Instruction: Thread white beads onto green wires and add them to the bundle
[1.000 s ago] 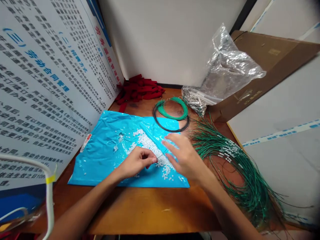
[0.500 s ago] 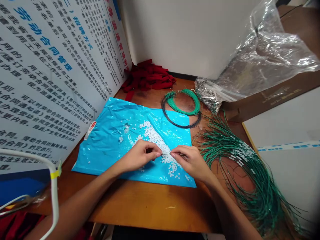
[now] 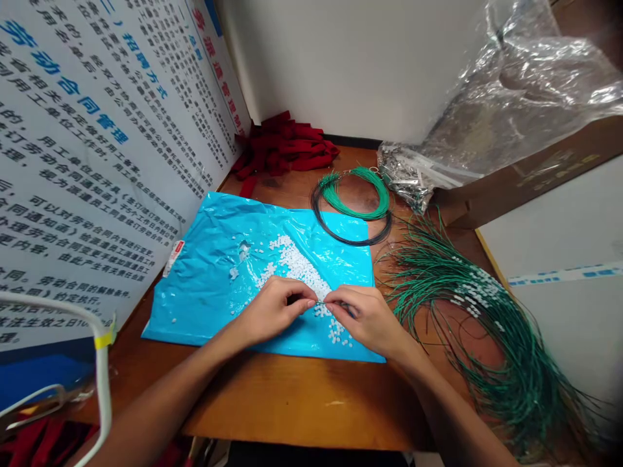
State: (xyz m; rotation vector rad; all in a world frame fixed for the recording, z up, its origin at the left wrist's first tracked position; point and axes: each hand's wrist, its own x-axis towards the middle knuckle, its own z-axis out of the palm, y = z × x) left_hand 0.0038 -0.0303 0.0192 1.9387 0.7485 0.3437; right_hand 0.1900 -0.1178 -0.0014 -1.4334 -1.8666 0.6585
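Observation:
My left hand (image 3: 282, 307) pinches a thin dark strand, like a wire or cord, between thumb and forefinger. A finger's width away, my right hand (image 3: 363, 316) also pinches the strand, and only a very short piece shows between the fingertips. Any bead on it is too small to make out. Just beneath and beyond both hands, a pile of small white beads (image 3: 298, 264) lies on a blue plastic bag (image 3: 195, 285) spread over the wooden table (image 3: 292, 405).
A coil of green wire (image 3: 363, 211) and a dark wire coil (image 3: 325, 228) lie behind. To the right, a long bundle of green strands (image 3: 528, 363) carries white beads. Red cloth strips (image 3: 287, 149), a clear plastic bag (image 3: 487, 123) and a white bent tube (image 3: 103, 376) stand around.
My fingertips have come closer together, so less of the strand shows between them. The right hand has moved slightly left. The camera view has shifted a little.

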